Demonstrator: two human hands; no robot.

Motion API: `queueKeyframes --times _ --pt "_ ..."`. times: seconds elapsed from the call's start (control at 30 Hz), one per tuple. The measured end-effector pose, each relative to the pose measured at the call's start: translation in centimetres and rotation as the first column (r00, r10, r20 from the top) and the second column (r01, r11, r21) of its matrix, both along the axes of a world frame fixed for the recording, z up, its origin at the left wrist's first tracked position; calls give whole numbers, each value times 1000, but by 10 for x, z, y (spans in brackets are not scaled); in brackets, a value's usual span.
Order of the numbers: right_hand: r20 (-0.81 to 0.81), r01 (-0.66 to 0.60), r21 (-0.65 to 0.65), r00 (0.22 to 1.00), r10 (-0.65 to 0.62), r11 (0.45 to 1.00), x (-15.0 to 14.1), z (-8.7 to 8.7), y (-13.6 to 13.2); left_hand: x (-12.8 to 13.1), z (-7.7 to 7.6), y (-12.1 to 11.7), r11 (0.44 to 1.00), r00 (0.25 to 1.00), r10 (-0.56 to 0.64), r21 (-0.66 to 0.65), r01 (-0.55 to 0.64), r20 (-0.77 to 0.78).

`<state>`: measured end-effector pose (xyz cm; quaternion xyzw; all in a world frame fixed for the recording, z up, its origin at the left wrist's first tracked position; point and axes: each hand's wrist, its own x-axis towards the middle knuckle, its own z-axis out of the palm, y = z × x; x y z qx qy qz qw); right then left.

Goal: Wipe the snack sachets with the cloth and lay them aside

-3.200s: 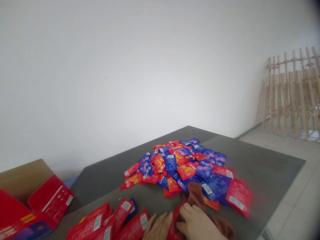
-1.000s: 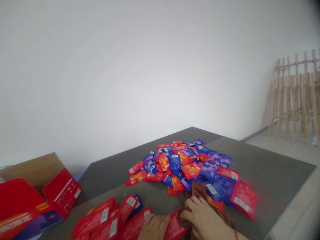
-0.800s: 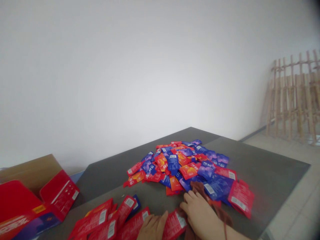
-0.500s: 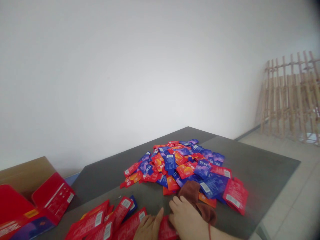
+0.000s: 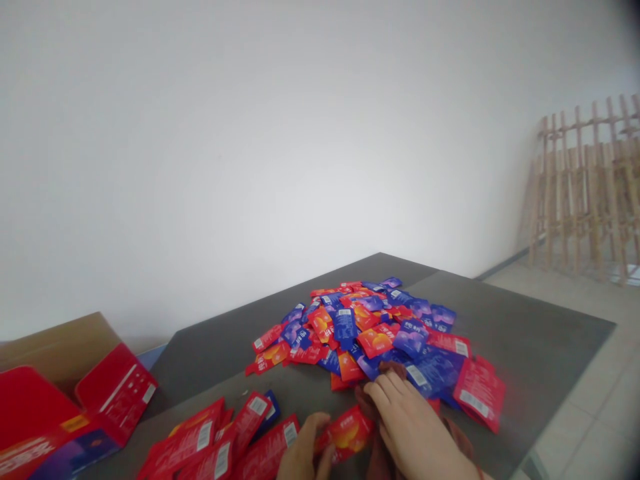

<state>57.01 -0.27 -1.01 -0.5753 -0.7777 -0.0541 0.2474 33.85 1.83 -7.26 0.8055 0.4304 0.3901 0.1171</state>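
A red packet with orange fruit printed on it (image 5: 349,432) sits at the bottom middle, its left end pinched between the thumb and fingers of my left hand (image 5: 306,450). My right hand (image 5: 407,420) is closed over a brown cloth (image 5: 379,460), which bunches out around its fingers and reaches the packet's right end. Left of my left hand lie several red packets (image 5: 265,450), back sides up, with a blue one (image 5: 270,412) partly under them. Just beyond my right hand spreads a heap of red and blue packets (image 5: 345,327).
A red and blue printed box (image 5: 107,400) with raised flaps stands at the lower left, before a brown cardboard flap (image 5: 65,340). The dark grey table (image 5: 530,327) meets a white wall behind. Wooden racks (image 5: 590,187) lean at the far right.
The packet between my hands earlier showed plain red; now its orange-printed face is visible and it is lifted slightly. My right hand has shifted right onto the brown cloth. The view moved slightly.
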Motion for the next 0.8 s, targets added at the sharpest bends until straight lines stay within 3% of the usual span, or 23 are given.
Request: queueKeyframes --times 0.17,0.37,0.5,0.67,0.8 --pt "-2 -32 98 999 33 995 -4 -12 3 5 -1 2 994 997 62 -89 -66 -47" --pt "41 -117 100 993 114 988 -11 -34 17 -16 6 9 987 946 93 157 -46 -311" --pt "51 -59 -6 997 60 998 -11 -27 23 -30 10 10 968 866 115 249 11 -486" --pt "73 -58 -99 995 66 993 -24 -3 21 -19 -2 9 996 851 -7 73 53 -526" --pt "211 -69 -143 972 99 987 -41 -10 18 -16 -15 10 999 898 16 -23 -28 -439"
